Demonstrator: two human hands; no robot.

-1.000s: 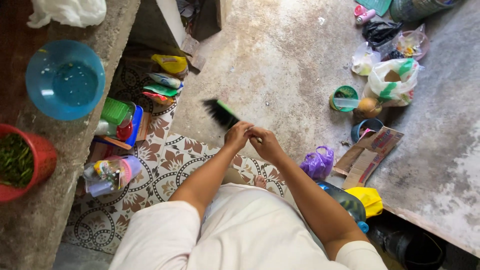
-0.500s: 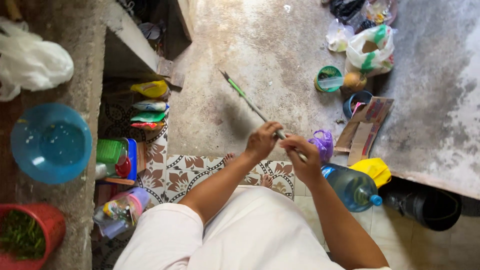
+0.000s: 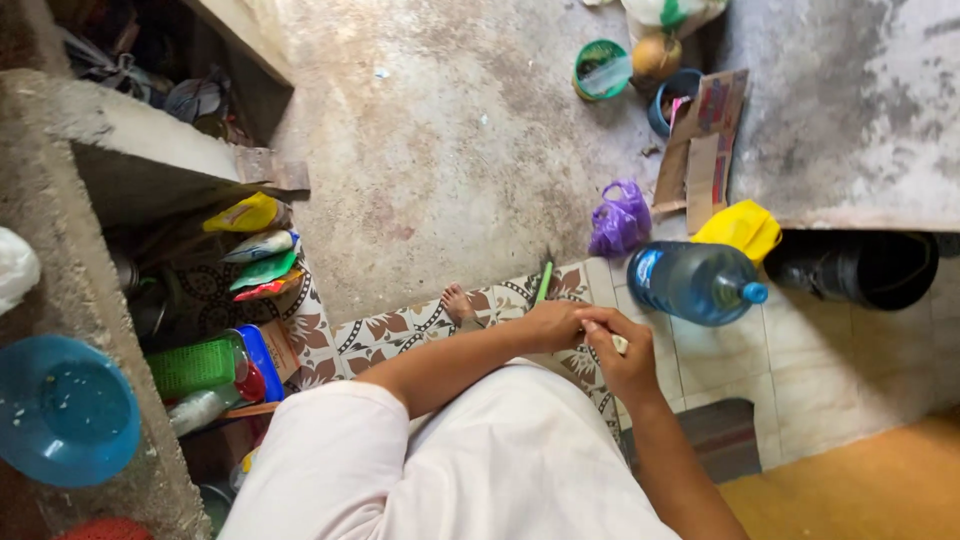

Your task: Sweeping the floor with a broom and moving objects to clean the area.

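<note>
Both hands, left hand [image 3: 552,325] and right hand [image 3: 622,352], clench a thin green-handled broom [image 3: 544,282], probably light and stiff; best held mid-handle, near the blue water bottle [image 3: 692,282]

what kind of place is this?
Probably a home kitchen or wash area, seen from above. Signs: a rough concrete counter with a blue plastic bowl on it, a patterned tile floor, and a large water bottle lying on its side. Both hands hold a green-handled broom.
</note>
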